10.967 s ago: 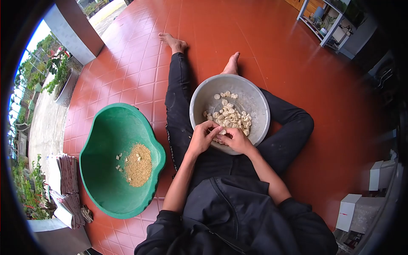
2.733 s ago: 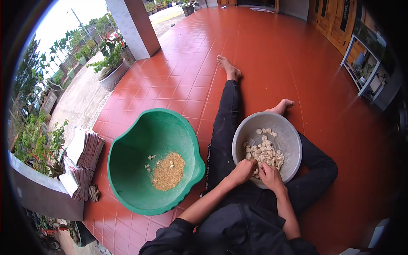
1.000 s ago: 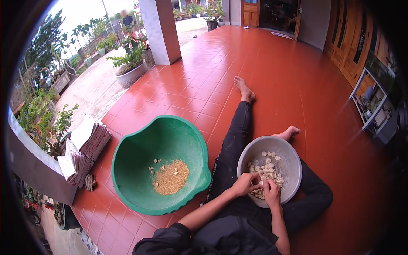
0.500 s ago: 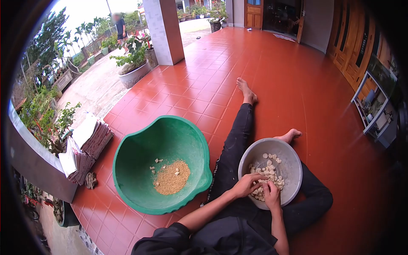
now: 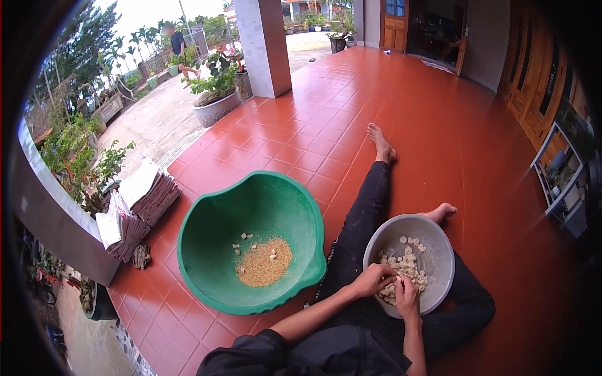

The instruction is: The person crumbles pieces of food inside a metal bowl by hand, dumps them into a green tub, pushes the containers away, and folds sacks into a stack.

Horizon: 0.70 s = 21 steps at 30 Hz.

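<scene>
A grey bowl [image 5: 443, 263] rests on my lap, with many small pale roundish pieces [image 5: 411, 266] in its bottom. Over its near side, my left hand [image 5: 375, 280] and my right hand [image 5: 407, 299] meet, fingertips pinched together. Between them is a small whitish piece, mostly hidden by the fingers. To the left, on the floor, stands a large green basin [image 5: 207, 232]. In it lies a heap of tan, grain-like crumbs [image 5: 264, 263], with several pale chunks on and beside it.
My legs stretch over the red tiled floor [image 5: 313, 144]. Stacked folded sacks or papers [image 5: 150, 191] lie by the low wall at left. Beyond are a pillar [image 5: 266, 50], potted plants [image 5: 216, 109] and a walking person [image 5: 179, 47]. A glass-sided cabinet [image 5: 561, 169] stands at right.
The view has shifted, so everything sits slightly further right. My hands stay together over the grey bowl, fingers moving a little. The person in the yard has stepped along.
</scene>
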### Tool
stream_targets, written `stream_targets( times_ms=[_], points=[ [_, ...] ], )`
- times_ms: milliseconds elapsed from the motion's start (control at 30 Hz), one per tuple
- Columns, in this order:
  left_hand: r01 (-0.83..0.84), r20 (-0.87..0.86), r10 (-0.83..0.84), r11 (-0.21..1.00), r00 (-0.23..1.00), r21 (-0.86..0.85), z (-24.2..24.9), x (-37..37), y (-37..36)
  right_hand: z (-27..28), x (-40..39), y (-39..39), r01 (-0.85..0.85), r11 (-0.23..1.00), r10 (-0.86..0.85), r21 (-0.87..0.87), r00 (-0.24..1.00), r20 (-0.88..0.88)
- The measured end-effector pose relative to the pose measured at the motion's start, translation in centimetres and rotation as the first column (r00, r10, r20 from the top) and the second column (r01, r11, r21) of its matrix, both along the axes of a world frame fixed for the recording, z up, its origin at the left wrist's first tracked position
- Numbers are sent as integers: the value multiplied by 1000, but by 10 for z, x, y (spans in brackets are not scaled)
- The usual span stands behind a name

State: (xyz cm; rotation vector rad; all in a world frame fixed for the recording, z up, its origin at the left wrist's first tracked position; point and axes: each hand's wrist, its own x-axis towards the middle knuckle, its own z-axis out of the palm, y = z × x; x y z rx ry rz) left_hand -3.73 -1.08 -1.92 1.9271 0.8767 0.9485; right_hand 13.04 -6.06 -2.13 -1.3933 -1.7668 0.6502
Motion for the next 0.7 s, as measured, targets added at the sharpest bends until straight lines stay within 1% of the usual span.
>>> stream_targets(
  times_ms=[67, 100, 167, 267, 300, 400, 433, 467, 633, 667, 700],
  points=[
    [35, -28, -33, 998, 999, 55, -8, 0, 3, -5, 2, 0, -21, 1000, 20, 6, 999, 35],
    [32, -28, -30, 998, 999, 55, -8, 0, 2, -2, 1, -1, -23, 1000, 23, 6, 999, 35],
    [36, -40, -35, 999, 999, 33, -8, 0, 2, 8, -2, -4, -31, 997, 34, -67, 998, 48],
    [19, -74, -17, 999, 997, 30, -6, 0, 0, 4, -1, -4, -35, 999, 37, -35, 998, 57],
    [31, -75, -27, 998, 997, 55, -5, -1, 0, 4, -1, -4, -37, 997, 41, -62, 997, 63],
    [41, -99, -32, 996, 995, 81, -3, -1, -1, 0, 1, -3, -52, 998, 54, -24, 994, 91],
    [44, -111, -34, 995, 993, 91, -5, -1, -1, -3, 1, -2, -54, 998, 50, 41, 995, 86],
    [40, -110, -30, 995, 993, 92, -6, 0, -1, -5, 2, -2, -58, 997, 54, 42, 995, 87],
    [73, -122, -62, 993, 991, 90, -10, 0, 0, 0, 0, -2, -38, 999, 38, -3, 989, 144],
    [66, -123, -54, 994, 991, 91, -11, 0, -1, 2, -1, -3, -46, 999, 46, -2, 989, 143],
    [64, -129, -53, 995, 990, 80, -11, 0, -1, 3, -2, -4, -46, 998, 51, -40, 991, 123]
  ],
)
